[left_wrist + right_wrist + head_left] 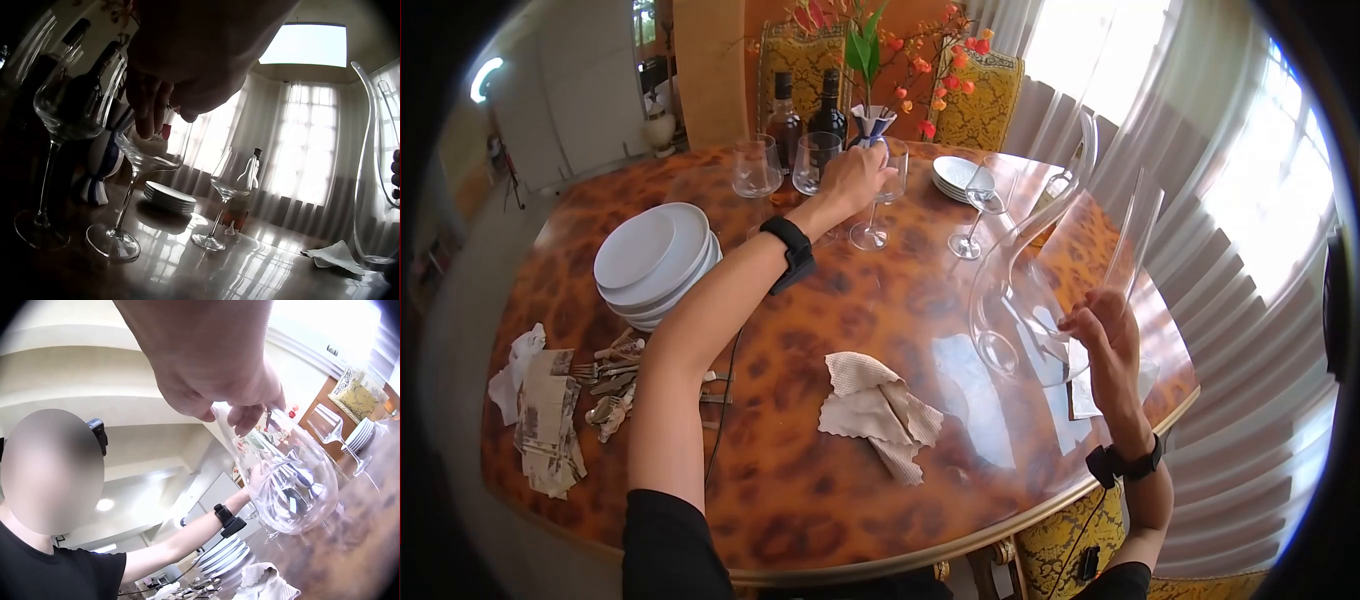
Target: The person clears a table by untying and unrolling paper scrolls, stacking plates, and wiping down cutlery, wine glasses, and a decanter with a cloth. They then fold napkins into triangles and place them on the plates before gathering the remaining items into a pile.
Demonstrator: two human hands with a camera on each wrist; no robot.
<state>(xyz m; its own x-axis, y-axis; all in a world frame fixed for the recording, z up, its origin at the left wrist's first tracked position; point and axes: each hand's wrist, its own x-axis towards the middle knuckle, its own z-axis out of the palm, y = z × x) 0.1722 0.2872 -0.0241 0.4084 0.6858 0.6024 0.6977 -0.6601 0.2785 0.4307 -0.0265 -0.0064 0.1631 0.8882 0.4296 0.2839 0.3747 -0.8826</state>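
My left hand [857, 182] reaches across the table and pinches the rim of a stemmed wine glass [153, 159], fingertips over the bowl's edge. The glass stands upright, its foot on the tabletop. Beside it stand two more wine glasses [755, 170], and a third wine glass [966, 240] is to the right. At the right side, my right hand [1108, 340] grips a large clear glass decanter [985, 300], fingers curled round its glass. The decanter has a wide rounded body and tall, curved, tube-like upper parts.
White plates [635, 250] are stacked at left, near cutlery [612, 385] and patterned napkins [548, 420]. A beige cloth [880, 410] lies in front. Toward the back are two dark-necked bottles [784, 125], a flower vase [872, 122] and small stacked dishes [952, 178]. A paper [1082, 385] lies under the decanter.
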